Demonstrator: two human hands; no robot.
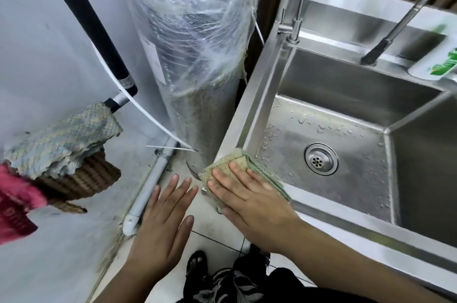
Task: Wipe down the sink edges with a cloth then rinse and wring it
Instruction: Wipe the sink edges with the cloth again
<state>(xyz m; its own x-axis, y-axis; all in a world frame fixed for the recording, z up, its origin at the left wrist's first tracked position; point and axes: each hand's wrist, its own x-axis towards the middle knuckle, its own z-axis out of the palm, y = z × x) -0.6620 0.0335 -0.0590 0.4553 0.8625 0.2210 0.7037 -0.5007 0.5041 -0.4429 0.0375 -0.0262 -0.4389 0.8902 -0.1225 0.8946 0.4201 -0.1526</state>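
Pressing flat on the cloth (227,163), the right hand (249,194) pins it to the near-left corner of the sink (256,104) rim. The fingers are straight and spread, not curled round the fabric. The cloth is folded, tan on its face with a green edge, and part of it hangs over the inner lip toward the basin. The left hand (163,216) hovers just beside it, off the steel and above the floor, open and holding nothing.

By my reading the task is in its 1st stage - the wipe of the edges. How much of the rim has been covered I cannot tell: the left and near edges look alike, with no streak to separate wiped steel from unwiped. Droplets lie on the basin floor around the drain (321,159).

The 2 taps at the back - the thin tap (295,28) and the larger spout (395,30) - show no running water, and the cloth lies flat, not bunched. So rinsing and wringing both seem left to do, along with whatever remains of the rim.
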